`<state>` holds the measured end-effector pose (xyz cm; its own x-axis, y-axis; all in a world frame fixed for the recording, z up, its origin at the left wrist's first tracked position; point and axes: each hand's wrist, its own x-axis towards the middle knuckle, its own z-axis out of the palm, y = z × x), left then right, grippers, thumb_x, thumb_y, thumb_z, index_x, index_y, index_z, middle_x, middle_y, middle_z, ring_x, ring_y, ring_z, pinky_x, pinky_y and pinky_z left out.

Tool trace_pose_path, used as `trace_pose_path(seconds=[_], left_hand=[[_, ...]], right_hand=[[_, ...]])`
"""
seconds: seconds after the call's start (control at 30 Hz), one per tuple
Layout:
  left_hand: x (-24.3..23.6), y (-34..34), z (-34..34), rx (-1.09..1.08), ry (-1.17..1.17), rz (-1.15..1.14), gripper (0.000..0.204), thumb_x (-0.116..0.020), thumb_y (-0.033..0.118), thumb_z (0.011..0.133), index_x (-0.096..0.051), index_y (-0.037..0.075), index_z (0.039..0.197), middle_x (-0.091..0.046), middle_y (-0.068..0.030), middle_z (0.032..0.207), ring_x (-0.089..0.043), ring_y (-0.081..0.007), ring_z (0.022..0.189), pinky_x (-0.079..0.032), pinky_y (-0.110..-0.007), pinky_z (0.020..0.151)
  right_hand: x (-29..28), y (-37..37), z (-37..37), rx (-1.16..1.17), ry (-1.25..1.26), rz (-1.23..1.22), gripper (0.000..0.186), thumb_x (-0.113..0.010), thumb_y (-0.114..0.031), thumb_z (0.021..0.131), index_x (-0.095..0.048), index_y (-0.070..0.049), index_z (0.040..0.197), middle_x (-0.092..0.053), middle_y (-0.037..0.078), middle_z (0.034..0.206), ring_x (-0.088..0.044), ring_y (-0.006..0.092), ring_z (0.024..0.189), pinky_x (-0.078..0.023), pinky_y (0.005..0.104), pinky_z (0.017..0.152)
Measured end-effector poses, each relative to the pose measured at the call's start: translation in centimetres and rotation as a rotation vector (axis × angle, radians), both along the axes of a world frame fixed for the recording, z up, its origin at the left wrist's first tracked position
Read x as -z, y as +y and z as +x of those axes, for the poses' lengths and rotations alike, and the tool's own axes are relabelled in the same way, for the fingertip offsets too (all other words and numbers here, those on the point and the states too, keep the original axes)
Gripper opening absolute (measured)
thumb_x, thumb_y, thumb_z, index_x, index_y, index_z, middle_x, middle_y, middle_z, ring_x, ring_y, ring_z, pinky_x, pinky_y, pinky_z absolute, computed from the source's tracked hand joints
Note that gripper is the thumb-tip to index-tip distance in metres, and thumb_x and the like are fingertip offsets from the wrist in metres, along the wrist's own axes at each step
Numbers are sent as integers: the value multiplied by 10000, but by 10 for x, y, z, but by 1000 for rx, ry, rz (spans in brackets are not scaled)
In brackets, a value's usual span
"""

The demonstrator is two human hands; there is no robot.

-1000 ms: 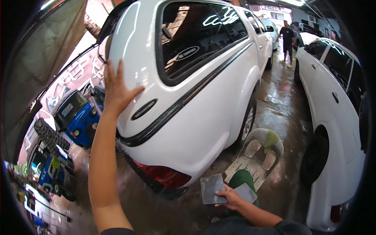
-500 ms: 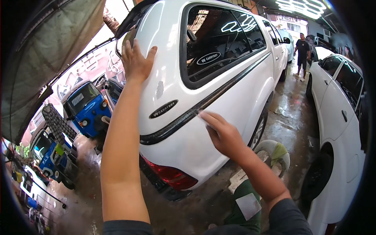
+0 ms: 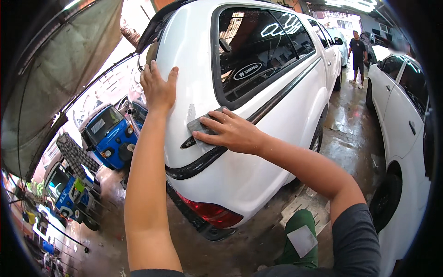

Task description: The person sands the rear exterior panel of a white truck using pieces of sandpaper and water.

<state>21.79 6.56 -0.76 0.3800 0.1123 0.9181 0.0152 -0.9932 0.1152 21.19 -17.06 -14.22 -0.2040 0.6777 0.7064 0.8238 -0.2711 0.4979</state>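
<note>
The rear corner of a white vehicle with a canopy [image 3: 198, 60] fills the middle. My left hand [image 3: 159, 87] lies flat on its upper corner edge, fingers spread, holding nothing. Under the fingers of my right hand [image 3: 230, 130] is a thin grey sheet, seemingly sandpaper [image 3: 197, 125], pressed against the white panel below the side window [image 3: 256, 51]. It partly covers a black oval badge [image 3: 188, 142]. Just above the sheet is a dull greyish patch [image 3: 191, 111]. A black trim strip [image 3: 198, 162] runs beneath, with a red tail light [image 3: 212, 211] lower down.
A pale square sheet [image 3: 302, 241] rests on my green-clad knee [image 3: 300, 219]. A white car [image 3: 397, 106] stands to the right; a person [image 3: 356, 57] stands farther back on the wet floor [image 3: 344, 134]. Blue three-wheelers [image 3: 108, 134] are at left, beneath a hanging tarp [image 3: 64, 69].
My right hand has moved up and left from beside the trim strip onto the panel, with the grey sandpaper now showing beneath it. My left hand stays on the corner; the view has shifted slightly.
</note>
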Motion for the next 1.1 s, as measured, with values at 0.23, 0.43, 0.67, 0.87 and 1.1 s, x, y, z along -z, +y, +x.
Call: trace_pose_path(seconds=[0.23,0.43,0.67,0.87,1.1], left_hand=[[-1,6,4,13,-29,27,847,-508,577,985,-294,-12,1555,-251,-294,1603,-185,-441,1498,-171,-511,1233],[0,6,4,9,-29,24,833,-510,565,987,-312,-20,1545,-261,-295,1597,-197,-434,1493,-179,-508,1231],[2,7,3,22,-25,29,816,-513,549,991,-318,-21,1541,-272,-300,1587,-207,-428,1489,-181,-511,1231],[1,10,5,21,-33,52,801,-496,541,1003,-321,-30,1536,-279,-308,1580,-219,-441,1481,-177,-517,1229],[1,12,7,47,-29,71,765,-461,526,1023,-317,-15,1544,-263,-307,1587,-212,-451,1480,-162,-526,1228]], right_hand=[[-5,14,-24,125,59,56,540,-641,-97,867,-508,-184,1382,-552,188,1329,-561,410,1235,-476,608,970],[4,16,-16,113,77,98,560,-642,-94,868,-516,-220,1398,-511,187,1400,-502,413,1304,-433,644,1010],[-7,8,14,49,-61,49,582,-645,-114,887,-504,-318,1414,-491,162,1441,-452,416,1363,-412,657,1066],[-12,5,25,-1,-124,2,553,-614,-116,924,-483,-330,1417,-476,162,1460,-424,406,1389,-406,656,1090],[-18,11,20,-18,-188,23,449,-632,-243,932,-527,-298,1364,-524,153,1418,-505,394,1331,-455,635,1043]])
